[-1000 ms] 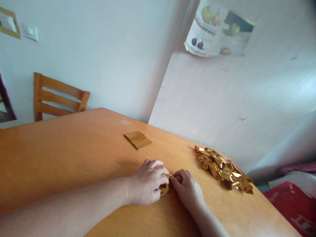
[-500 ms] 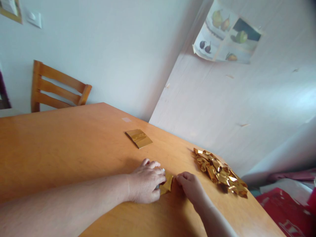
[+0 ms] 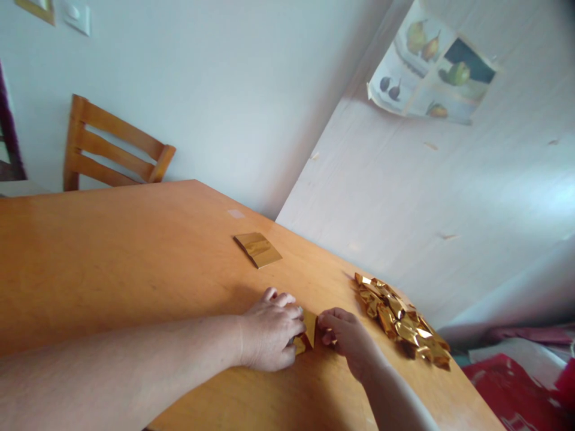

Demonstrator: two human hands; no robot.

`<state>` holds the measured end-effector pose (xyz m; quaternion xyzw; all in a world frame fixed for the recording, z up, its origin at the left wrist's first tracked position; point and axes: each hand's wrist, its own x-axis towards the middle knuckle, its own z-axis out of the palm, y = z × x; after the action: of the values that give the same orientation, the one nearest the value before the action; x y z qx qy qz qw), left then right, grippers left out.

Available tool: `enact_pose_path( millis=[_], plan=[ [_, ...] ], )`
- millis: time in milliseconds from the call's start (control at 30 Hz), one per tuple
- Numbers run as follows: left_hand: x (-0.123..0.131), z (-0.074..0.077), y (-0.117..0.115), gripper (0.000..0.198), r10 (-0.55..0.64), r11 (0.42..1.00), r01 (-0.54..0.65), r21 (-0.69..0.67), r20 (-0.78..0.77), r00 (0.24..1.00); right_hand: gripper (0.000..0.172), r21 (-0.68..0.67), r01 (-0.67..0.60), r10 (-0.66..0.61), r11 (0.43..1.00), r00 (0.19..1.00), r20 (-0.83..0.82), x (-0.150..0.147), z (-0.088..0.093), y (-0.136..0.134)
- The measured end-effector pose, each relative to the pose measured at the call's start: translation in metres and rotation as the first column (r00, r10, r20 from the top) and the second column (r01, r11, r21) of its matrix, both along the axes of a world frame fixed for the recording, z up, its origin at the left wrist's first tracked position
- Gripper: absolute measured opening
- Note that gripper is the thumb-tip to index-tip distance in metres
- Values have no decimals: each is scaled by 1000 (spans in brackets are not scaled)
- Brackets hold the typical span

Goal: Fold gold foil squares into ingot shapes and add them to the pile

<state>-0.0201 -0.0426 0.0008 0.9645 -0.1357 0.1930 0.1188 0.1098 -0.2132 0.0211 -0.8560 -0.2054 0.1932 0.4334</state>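
Note:
A piece of folded gold foil paper (image 3: 310,326) lies on the wooden table, mostly covered by my left hand (image 3: 272,330). The left fingers curl over it and hold it down; their tips are partly hidden. My right hand (image 3: 345,338) is at the paper's right edge, its thumb and index finger closed together on a raised flap. A flat stack of square gold paper (image 3: 259,249) rests farther back. To the right is a heap of folded shiny gold foil pieces (image 3: 402,317).
The wooden table (image 3: 135,251) runs to a corner near the wall. Behind it stands a wooden chair (image 3: 117,143). A white board with a fruit picture (image 3: 442,69) leans on the right. A red bag (image 3: 507,383) lies beyond the table's right edge.
My right hand has come closer to the paper and its fingers have curled in more. A flap of the gold paper now stands up at the right edge. The view has shifted slightly.

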Motion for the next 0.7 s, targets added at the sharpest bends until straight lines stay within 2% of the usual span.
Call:
enact_pose_path(
  millis=[200, 500, 700],
  plan=[
    [-1, 2, -1, 22, 2, 1000, -2, -10, -4, 1000, 26, 37, 44, -39, 998, 990, -133, 4, -2, 4],
    [-2, 6, -2, 25, -5, 998, 1, -59, -62, 998, 12, -54, -52, 43, 997, 985, -168, 17, 0, 6],
    [-2, 7, -2, 32, -9, 996, 0, -85, -114, 993, 17, -102, -99, 78, 990, 978, -195, 19, 3, 6]
  ],
)
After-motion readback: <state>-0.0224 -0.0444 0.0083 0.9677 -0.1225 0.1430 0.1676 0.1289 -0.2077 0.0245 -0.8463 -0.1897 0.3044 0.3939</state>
